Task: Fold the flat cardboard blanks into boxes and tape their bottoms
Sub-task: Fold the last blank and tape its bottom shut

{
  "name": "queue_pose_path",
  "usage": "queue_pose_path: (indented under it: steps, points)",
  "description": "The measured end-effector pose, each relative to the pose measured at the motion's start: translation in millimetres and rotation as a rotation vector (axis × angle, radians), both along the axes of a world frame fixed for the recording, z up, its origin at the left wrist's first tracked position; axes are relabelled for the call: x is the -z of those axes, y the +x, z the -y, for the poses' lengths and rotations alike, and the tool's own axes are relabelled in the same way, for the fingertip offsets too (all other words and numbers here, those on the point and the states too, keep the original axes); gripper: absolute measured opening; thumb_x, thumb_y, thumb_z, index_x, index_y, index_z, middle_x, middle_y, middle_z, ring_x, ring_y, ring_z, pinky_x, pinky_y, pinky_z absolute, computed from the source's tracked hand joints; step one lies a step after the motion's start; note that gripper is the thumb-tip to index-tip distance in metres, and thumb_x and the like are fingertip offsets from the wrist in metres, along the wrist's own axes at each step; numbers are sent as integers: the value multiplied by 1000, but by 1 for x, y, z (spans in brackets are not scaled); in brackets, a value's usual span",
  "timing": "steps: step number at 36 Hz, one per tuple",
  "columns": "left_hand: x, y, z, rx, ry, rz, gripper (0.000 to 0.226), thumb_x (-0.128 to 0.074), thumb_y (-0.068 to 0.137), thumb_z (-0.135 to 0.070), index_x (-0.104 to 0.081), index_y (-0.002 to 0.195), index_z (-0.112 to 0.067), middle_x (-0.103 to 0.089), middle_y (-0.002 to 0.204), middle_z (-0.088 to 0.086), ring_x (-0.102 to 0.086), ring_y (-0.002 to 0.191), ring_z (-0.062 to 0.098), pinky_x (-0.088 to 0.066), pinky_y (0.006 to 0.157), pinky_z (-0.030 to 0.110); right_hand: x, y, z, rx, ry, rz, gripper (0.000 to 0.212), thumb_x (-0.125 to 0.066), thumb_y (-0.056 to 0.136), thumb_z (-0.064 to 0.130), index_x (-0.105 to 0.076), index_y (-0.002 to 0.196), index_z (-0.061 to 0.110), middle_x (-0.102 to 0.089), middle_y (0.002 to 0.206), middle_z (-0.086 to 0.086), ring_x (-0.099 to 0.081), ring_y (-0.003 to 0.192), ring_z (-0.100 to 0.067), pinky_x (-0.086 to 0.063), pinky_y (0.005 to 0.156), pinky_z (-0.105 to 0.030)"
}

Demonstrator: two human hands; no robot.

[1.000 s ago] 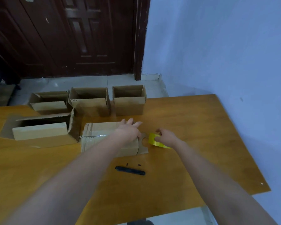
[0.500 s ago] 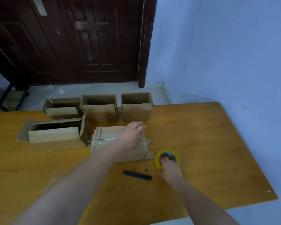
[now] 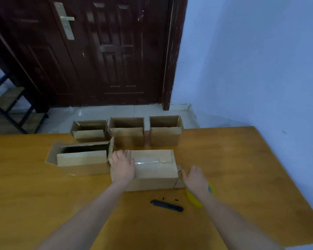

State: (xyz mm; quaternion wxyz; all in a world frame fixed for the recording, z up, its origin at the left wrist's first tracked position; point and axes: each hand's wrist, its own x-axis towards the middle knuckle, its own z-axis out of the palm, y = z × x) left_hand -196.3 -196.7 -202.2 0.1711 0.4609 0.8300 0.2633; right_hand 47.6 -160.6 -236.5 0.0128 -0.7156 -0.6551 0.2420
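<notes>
A cardboard box (image 3: 155, 170) lies bottom-up on the wooden table (image 3: 242, 168), a strip of clear tape along its seam. My left hand (image 3: 122, 166) rests flat on the box's left end, fingers straight. My right hand (image 3: 195, 178) hovers open by the box's right end, near a small flap, holding nothing. The yellow tape roll (image 3: 193, 197) lies on the table under my right wrist, partly hidden.
Three folded boxes (image 3: 128, 132) stand open in a row at the table's far edge. A fourth box (image 3: 81, 157) lies left of my left hand. A black pen-like tool (image 3: 166, 208) lies near the front. A dark door and a blue wall stand behind.
My right hand let go of the yellow tape roll, leaving it on the table, and rose to the box's right end. My left hand slid to the box's left end.
</notes>
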Motion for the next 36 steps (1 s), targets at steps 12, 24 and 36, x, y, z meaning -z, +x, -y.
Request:
queue_pose_path:
  steps: [12, 24, 36]
  points:
    - [16, -12, 0, -38, -252, 401, 64, -57, 92, -38, -33, 139, -3, -54, 129, 20, -51, 117, 39, -45, 94, 42, -16, -72, -21, 310, -248, -555, 54, -30, 101, 39, -39, 140, 2, -48, 137, -15, -46, 125, -32, -39, 103, -38]
    - [22, -9, 5, -121, -167, 731, 57, -55, 94, -27, -33, 143, -12, -48, 133, 13, -48, 119, 33, -42, 96, 43, -12, -64, -26, 306, -318, -631, 49, -28, 102, 38, -36, 142, 9, -47, 137, -12, -47, 121, -28, -39, 94, -32]
    - [9, -3, 11, -90, -184, 752, 55, -44, 98, -34, -28, 145, -11, -44, 135, 16, -44, 122, 34, -39, 99, 45, -21, -58, -13, 388, -404, -749, 68, -33, 95, 58, -18, 151, 22, -18, 157, -4, -25, 141, -30, -25, 114, -47]
